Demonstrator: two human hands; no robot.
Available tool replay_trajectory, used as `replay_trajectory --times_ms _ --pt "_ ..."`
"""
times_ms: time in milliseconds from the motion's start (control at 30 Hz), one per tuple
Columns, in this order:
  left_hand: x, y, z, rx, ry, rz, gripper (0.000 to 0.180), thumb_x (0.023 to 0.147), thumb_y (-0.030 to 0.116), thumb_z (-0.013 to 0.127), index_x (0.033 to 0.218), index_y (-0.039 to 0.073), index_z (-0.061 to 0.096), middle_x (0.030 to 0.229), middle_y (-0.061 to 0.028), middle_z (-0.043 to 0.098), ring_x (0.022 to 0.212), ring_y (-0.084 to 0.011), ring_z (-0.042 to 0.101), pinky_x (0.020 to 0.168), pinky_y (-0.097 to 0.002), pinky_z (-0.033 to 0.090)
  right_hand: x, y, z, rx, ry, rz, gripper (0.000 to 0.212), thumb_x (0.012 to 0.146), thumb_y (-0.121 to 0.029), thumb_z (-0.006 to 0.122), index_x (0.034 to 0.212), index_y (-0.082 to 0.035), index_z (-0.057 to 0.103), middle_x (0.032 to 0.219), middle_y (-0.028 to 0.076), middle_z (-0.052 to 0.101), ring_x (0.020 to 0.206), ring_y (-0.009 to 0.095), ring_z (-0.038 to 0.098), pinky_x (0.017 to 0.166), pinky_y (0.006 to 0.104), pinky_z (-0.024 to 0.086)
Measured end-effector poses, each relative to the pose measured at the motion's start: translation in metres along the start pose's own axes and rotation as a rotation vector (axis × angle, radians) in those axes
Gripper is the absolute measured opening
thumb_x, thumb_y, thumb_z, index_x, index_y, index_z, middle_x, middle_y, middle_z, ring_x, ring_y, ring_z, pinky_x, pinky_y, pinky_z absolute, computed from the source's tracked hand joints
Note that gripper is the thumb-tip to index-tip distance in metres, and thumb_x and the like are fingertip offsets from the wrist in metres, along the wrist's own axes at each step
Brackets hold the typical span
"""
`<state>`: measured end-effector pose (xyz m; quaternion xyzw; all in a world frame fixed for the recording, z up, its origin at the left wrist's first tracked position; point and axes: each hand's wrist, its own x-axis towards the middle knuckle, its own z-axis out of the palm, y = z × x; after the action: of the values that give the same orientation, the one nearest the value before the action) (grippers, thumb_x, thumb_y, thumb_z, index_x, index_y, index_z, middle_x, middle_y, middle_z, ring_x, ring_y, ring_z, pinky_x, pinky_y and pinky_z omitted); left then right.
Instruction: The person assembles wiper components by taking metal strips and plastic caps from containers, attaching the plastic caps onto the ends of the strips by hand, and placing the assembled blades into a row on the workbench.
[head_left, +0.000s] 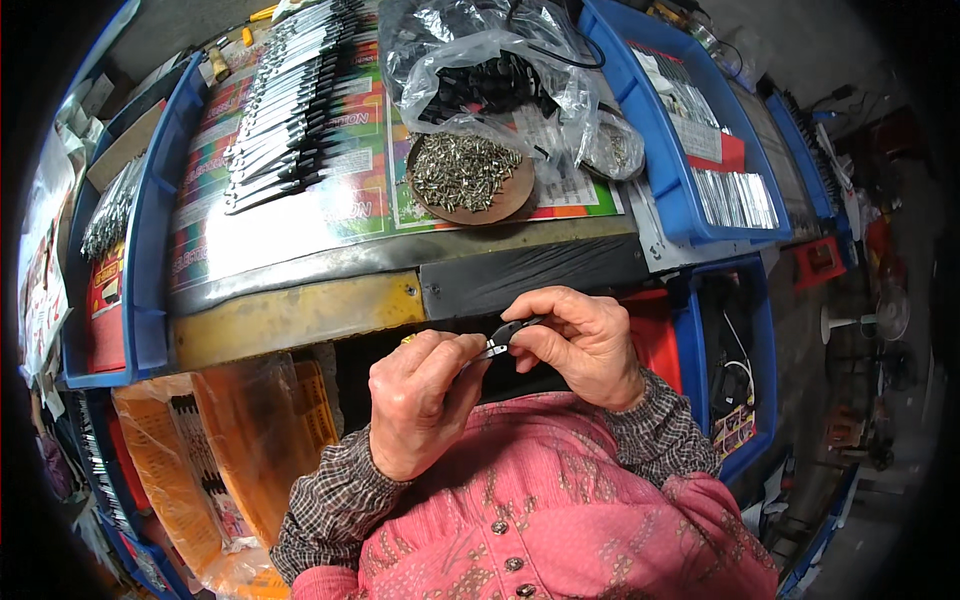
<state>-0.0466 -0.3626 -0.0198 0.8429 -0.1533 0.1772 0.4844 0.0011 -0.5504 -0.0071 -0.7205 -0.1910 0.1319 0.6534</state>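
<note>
In front of my chest, both hands meet at a small black and silver piece (504,335), whose exact kind I cannot make out. The fingers of my left hand (420,400) are closed around its silver metal end. My right hand (590,345) pinches the black end between thumb and fingers. Just beyond them, on the bench, stands a round brown tray (522,200) heaped with small metal pins or screws (462,170). To its left lies a long row of slim silver pieces with black ends (290,110), laid side by side.
An open clear plastic bag (570,100) of black parts sits behind the tray. Blue bins (150,230) flank the bench, with a blue bin (690,200) of metal pieces at right. An orange basket (250,420) lined with plastic stands lower left. The bench's front edge (300,320) lies just beyond my hands.
</note>
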Motion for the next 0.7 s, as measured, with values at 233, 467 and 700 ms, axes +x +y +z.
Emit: replay_trajectory --times_ms 233,467,700 --pt "-0.001 -0.003 0.002 0.021 0.0 0.039 0.024 0.07 -0.005 0.073 0.091 0.003 0.064 0.077 -0.0088 0.062 0.064 -0.024 0.061 0.056 -0.033 0.048 0.001 0.005 0.0 0.144 -0.054 0.125 0.014 0.091 -0.004 0.062 0.104 0.002 0.062 0.081 0.003 0.065 0.068 0.006 0.062 0.061 0.0203 0.054" --pt "-0.002 -0.003 0.002 -0.002 -0.025 0.039 0.024 0.069 -0.004 0.074 0.09 0.002 0.064 0.075 -0.0087 0.062 0.062 -0.0238 0.06 0.054 -0.0332 0.047 0.007 0.018 -0.008 0.196 -0.169 0.132 0.013 0.092 -0.007 0.063 0.102 0.002 0.063 0.082 0.004 0.065 0.066 0.007 0.062 0.059 0.0193 0.054" --pt "-0.008 -0.007 0.004 -0.014 -0.072 0.025 0.025 0.067 -0.004 0.075 0.089 0.003 0.066 0.077 -0.0095 0.065 0.066 -0.0231 0.064 0.057 -0.0314 0.049 0.007 0.023 -0.012 0.148 -0.259 0.046 0.011 0.091 -0.008 0.064 0.097 0.002 0.065 0.082 0.004 0.066 0.066 0.007 0.063 0.057 0.0207 0.053"
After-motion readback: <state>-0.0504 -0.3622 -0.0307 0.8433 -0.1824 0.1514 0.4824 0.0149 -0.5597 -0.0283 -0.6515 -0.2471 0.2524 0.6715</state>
